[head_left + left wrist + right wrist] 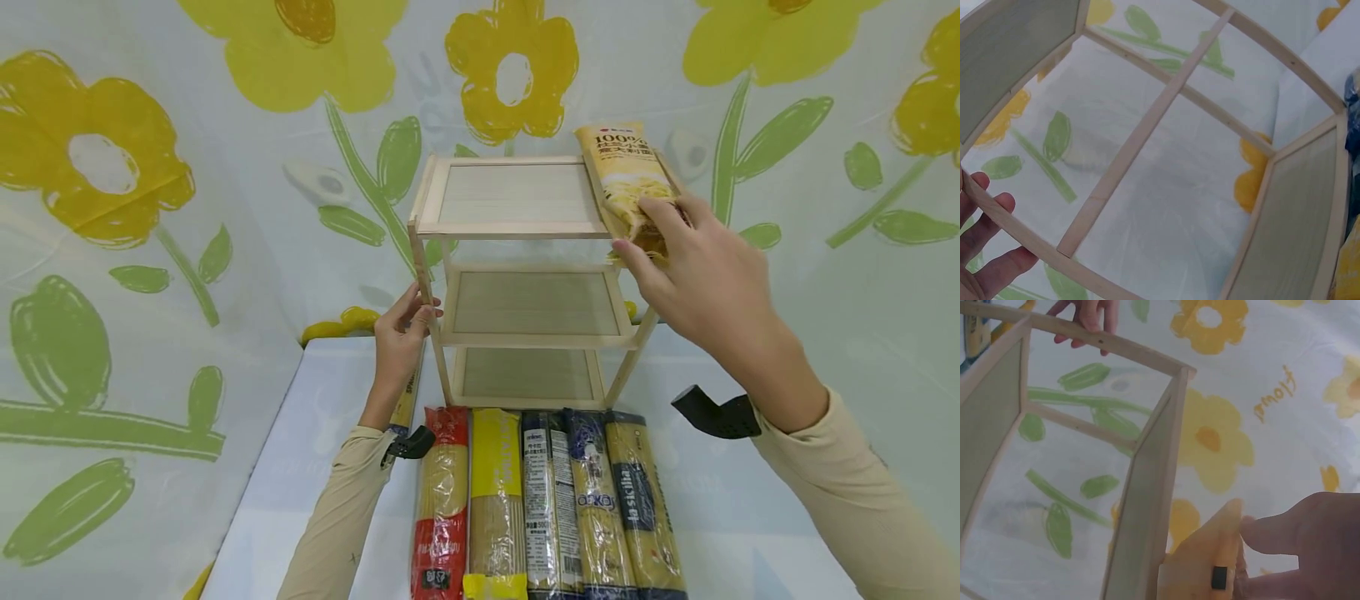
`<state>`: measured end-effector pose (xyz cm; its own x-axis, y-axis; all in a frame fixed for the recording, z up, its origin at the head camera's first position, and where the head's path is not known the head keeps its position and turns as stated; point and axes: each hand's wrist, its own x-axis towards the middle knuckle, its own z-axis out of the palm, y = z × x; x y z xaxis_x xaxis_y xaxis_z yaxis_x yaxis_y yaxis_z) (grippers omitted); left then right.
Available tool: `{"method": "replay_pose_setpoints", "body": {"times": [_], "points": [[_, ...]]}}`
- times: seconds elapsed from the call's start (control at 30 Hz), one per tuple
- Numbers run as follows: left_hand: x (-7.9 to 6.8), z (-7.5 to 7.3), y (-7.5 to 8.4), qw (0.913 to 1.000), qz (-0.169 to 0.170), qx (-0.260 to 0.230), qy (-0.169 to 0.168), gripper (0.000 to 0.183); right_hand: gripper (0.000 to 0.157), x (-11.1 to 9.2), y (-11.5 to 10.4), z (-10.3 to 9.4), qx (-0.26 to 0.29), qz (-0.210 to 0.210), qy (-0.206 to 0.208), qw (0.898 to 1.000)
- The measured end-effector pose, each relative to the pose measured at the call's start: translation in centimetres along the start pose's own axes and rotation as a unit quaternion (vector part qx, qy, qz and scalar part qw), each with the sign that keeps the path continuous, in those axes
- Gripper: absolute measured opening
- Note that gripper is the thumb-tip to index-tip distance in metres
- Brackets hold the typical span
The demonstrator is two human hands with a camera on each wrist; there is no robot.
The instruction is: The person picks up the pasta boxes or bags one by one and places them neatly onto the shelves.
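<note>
A three-tier light wooden rack (517,229) with pale panels stands upright on the table. My left hand (401,337) grips its left upright (422,267), and the left wrist view has those fingers (1007,269) around the wooden strip. At the right end of the top tier lies a yellow pasta bag (621,162) with dark lettering. My right hand (712,271) holds the near end of this bag between thumb and fingers. In the right wrist view the bag (1200,562) sits against the tier's edge, its underside out of sight.
In front of the rack several long pasta packs lie side by side: a red one (441,500), a yellow one (495,467), a dark printed one (551,500) and blue-ended ones (596,500). Another pack (405,408) lies partly behind my left wrist. A flower-patterned backdrop (247,175) surrounds the white table (292,467).
</note>
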<state>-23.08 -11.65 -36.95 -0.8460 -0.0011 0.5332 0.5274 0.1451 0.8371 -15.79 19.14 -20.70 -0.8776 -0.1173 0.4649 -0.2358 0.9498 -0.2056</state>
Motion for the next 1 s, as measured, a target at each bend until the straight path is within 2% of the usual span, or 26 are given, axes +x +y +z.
{"method": "replay_pose_setpoints", "body": {"times": [0.13, 0.37, 0.6, 0.9, 1.0], "points": [[0.0, -0.1, -0.2, 1.0, 0.003, 0.0, 0.001, 0.045, 0.055, -1.0, 0.2, -0.2, 0.013, -0.02, 0.021, 0.999], [0.0, -0.2, -0.2, 0.9999, 0.011, -0.006, -0.001, 0.043, 0.066, -3.2, 1.1, 0.5, 0.095, -0.053, 0.069, 0.992], [0.1, -0.2, -0.3, 0.9998, 0.015, -0.015, 0.001, 0.043, 0.077, -5.2, 1.8, 1.1, 0.118, -0.061, 0.104, 0.986], [0.1, -0.1, -0.2, 0.9999, 0.011, -0.008, 0.003, 0.044, 0.09, -8.1, 3.3, 2.5, 0.181, -0.054, 0.097, 0.977], [0.1, -0.1, -0.2, 0.9999, 0.006, -0.01, 0.005, 0.044, 0.091, -9.2, 3.8, 3.3, 0.182, -0.055, 0.087, 0.978]]}}
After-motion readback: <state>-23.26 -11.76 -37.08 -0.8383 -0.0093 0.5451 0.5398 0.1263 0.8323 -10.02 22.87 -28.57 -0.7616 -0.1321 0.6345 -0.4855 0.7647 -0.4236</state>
